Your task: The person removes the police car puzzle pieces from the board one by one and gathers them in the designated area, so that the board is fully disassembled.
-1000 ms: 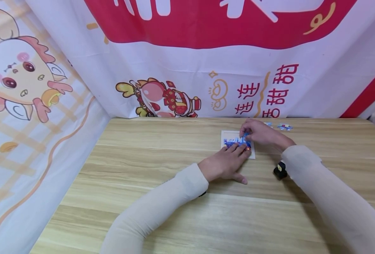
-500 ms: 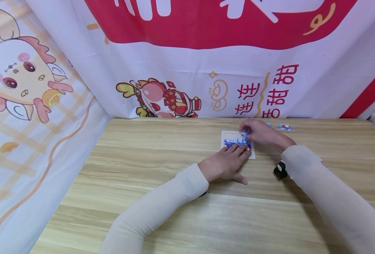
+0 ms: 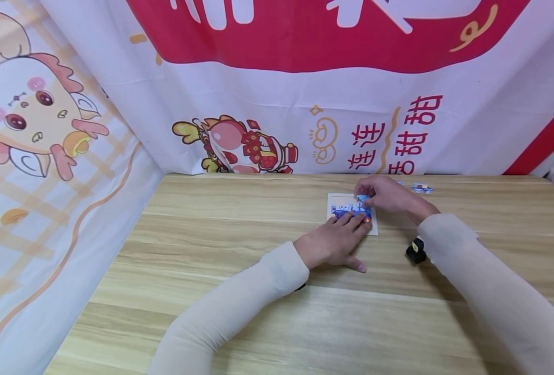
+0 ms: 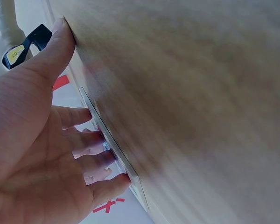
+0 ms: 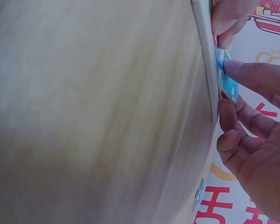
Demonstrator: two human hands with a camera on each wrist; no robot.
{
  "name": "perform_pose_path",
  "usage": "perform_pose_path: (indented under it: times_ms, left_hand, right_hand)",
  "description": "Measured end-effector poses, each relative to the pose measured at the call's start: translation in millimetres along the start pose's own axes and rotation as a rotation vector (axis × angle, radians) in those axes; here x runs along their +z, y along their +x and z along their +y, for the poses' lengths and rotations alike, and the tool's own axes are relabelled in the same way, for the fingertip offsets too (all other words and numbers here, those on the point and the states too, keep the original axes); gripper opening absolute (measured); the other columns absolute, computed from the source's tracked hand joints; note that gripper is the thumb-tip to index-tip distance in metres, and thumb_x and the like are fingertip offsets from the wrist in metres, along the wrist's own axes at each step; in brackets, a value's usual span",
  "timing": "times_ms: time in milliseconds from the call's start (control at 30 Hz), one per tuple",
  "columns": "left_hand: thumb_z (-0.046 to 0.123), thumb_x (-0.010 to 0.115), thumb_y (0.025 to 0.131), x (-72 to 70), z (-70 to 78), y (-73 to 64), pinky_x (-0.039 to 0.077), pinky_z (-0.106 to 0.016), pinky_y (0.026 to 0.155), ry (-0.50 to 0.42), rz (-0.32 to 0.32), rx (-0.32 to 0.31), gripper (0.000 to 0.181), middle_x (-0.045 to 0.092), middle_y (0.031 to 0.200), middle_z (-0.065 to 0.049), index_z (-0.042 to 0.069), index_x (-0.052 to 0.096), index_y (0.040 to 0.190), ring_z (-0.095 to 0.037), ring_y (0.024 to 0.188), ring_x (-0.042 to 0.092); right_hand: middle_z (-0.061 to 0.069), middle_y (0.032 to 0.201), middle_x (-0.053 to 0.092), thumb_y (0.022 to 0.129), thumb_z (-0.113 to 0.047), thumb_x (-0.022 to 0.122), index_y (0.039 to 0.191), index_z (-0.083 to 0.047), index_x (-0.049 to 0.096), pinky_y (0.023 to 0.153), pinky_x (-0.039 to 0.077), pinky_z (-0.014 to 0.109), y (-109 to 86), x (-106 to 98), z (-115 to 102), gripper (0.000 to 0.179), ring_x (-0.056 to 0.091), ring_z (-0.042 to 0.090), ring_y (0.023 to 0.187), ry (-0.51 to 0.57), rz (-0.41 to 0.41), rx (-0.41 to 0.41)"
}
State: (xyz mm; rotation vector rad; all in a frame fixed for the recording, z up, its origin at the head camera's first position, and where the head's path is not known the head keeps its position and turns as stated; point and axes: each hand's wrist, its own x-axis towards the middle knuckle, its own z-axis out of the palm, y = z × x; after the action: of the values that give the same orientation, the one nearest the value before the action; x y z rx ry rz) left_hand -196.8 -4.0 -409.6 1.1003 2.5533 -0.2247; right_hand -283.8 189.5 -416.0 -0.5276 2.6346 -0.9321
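Observation:
A small jigsaw puzzle in a white frame (image 3: 374, 229) lies near the back of the table, partly filled with a blue picture. My left hand (image 3: 335, 244) rests on it with straight, spread fingers. In the left wrist view, its fingertips (image 4: 119, 183) touch the board along one side, thumb out over the wood. At the puzzle's upper right, my right hand (image 3: 385, 195) pinches a light-blue puzzle piece (image 5: 230, 86) between thumb and fingers. That piece stands tilted over the board, one edge right at its surface. The fingers hide part of the picture.
Loose puzzle pieces (image 3: 421, 188) lie right of the frame by the table's back edge, one mostly hidden behind the right hand. A printed cloth (image 3: 258, 94) hangs along the back, another on the left. A black wrist device (image 3: 416, 252) sits under the right sleeve.
The piece in my right fingers has turned a little, showing more of its light-blue face. My left hand has kept its place on the puzzle.

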Motion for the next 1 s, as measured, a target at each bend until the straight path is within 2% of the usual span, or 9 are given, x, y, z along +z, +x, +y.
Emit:
perform_pose_path:
  times_ms: [333,633,867,1000]
  left_hand:
    - [0.074,0.058,0.093,-0.7,0.4,0.4,0.027,-0.048,0.131,0.016,0.009,0.004,0.104,0.012,0.178,-0.005,0.020,0.014,0.170,-0.027,0.164,0.015]
    - [0.075,0.058,0.093,-0.6,-0.3,1.1,0.028,-0.048,0.130,0.026,0.010,0.002,0.105,0.012,0.178,-0.005,0.020,0.014,0.170,-0.027,0.164,0.016]
    - [0.074,0.058,0.093,0.0,-0.2,1.5,0.028,-0.048,0.130,0.019,0.007,0.001,0.105,0.012,0.178,-0.006,0.020,0.014,0.170,-0.027,0.164,0.016]
    - [0.074,0.058,0.093,0.6,-0.4,2.2,0.027,-0.048,0.131,0.011,-0.002,0.000,0.105,0.011,0.178,-0.005,0.020,0.013,0.170,-0.027,0.165,0.014]
  right_hand:
    - [0.015,0.121,0.069,0.099,0.000,0.065,0.120,-0.011,0.072,0.106,0.046,0.057,-0.4,-0.3,2.2,0.025,0.061,0.033,0.116,0.044,-0.012,0.007]
    - [0.016,0.120,0.071,0.099,0.001,0.063,0.123,-0.008,0.072,0.103,0.048,0.057,-1.1,-0.8,7.0,0.027,0.062,0.034,0.112,0.042,0.016,-0.047]
    - [0.015,0.121,0.070,0.100,-0.001,0.061,0.127,-0.009,0.071,0.103,0.048,0.054,-3.6,-0.7,8.7,0.030,0.061,0.032,0.113,0.054,0.038,-0.006]
    - [0.017,0.123,0.069,0.101,-0.001,0.060,0.128,-0.008,0.071,0.102,0.047,0.054,-4.7,-2.0,9.3,0.030,0.061,0.033,0.113,0.054,0.040,-0.009]
